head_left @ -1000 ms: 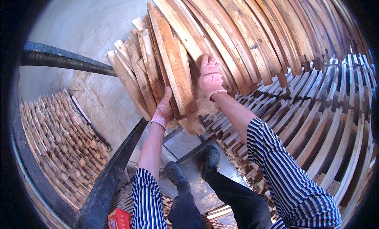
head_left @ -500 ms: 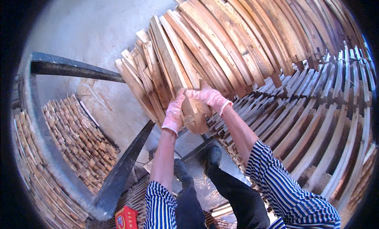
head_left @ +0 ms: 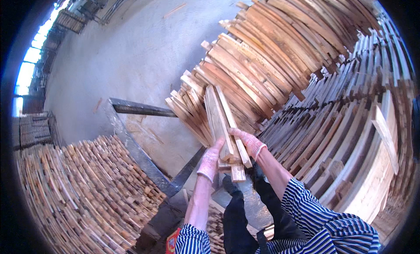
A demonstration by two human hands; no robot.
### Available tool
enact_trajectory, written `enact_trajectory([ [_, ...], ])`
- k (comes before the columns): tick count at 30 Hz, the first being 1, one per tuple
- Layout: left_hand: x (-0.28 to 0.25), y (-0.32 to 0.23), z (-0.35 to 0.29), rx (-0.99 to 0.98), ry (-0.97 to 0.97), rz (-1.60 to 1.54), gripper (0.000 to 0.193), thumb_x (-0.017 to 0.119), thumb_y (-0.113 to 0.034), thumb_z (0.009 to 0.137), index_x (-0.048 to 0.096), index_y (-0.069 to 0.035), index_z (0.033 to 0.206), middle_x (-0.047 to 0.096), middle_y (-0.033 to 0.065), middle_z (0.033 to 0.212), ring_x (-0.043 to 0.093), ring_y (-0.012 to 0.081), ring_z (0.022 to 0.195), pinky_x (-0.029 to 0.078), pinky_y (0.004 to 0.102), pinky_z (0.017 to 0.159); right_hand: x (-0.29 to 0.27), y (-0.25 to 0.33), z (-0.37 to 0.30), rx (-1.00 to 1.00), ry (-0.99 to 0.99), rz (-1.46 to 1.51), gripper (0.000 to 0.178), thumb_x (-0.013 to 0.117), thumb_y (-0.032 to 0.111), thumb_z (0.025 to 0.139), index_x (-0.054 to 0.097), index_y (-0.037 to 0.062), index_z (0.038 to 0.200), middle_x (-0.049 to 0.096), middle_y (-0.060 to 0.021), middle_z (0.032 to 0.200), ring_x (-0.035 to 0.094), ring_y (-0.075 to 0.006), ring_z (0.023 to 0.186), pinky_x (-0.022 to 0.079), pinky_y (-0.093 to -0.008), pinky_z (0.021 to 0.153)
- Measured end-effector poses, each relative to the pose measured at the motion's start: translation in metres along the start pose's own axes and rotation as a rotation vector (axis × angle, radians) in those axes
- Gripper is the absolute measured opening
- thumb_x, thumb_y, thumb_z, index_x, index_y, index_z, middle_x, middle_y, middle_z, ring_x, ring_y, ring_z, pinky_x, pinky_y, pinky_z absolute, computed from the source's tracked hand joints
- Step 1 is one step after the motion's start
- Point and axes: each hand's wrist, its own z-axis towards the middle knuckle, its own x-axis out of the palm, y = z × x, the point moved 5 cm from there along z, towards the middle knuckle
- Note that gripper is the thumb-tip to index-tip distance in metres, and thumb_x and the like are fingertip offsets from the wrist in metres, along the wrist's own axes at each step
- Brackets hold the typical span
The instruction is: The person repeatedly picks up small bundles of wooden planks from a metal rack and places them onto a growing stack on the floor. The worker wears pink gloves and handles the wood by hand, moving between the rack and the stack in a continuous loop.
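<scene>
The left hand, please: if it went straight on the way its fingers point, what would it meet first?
The left hand points up along the wooden slats it grips. Beyond them, probably the leaning stack of planks, though depth is unclear.

The gloved right hand (head_left: 248,143) is hiding behind the wooden slats (head_left: 223,122); their lower ends are covering the left hand (head_left: 211,160) palm, and the shoes are blurring.

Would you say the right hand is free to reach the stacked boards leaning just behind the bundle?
Probably not yet: the right hand and left hand both grip the bundle of planks, though the leaning boards stand close with nothing between.
</scene>
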Motion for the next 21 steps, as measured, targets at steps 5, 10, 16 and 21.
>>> enact_trajectory([
  [5,-0.008,0.032,-0.129,0.192,-0.117,0.278,0.061,0.074,-0.035,0.093,0.052,0.000,0.137,0.064,0.0090,0.121,0.066,0.0196,0.098,0.056,0.0345,0.090,0.042,-0.050,-0.137,-0.356,-0.093,-0.277,0.072,0.074,0.050,0.088,0.054,0.0017,0.137,0.065,-0.0164,0.124,0.067,-0.0275,0.107,0.056,-0.0407,0.094],
  [10,-0.006,0.125,-0.217,0.050,0.349,0.063,0.074,0.075,-0.011,0.086,0.036,-0.003,0.149,0.066,0.0201,0.122,0.070,0.0281,0.091,0.062,0.0340,0.069,0.022,-0.081,-0.196,-0.035,0.120,0.232,0.081,0.071,0.057,0.089,0.049,0.0042,0.146,0.062,-0.0141,0.135,0.062,-0.0239,0.118,0.049,-0.0414,0.105],
  [16,0.070,0.086,-0.258,0.546,0.232,0.592,0.086,0.075,-0.024,0.090,0.023,-0.007,0.157,0.048,0.0244,0.143,0.057,0.0354,0.120,0.055,0.0475,0.096,0.060,-0.028,-0.285,-0.597,0.358,-0.301,0.102,0.080,0.053,0.081,0.032,0.0029,0.156,0.047,-0.0130,0.149,0.045,-0.0206,0.134,0.036,-0.0356,0.113],
  [21,0.190,-0.077,-0.356,0.935,-0.091,0.971,0.045,0.057,-0.026,0.102,0.055,-0.005,0.141,0.066,0.0154,0.127,0.066,0.0232,0.105,0.054,0.0390,0.092,0.138,0.005,-0.403,-0.997,0.227,-0.691,0.109,0.089,0.032,0.071,0.027,0.0016,0.155,0.054,-0.0167,0.138,0.050,-0.0224,0.128,0.042,-0.0352,0.109],
])
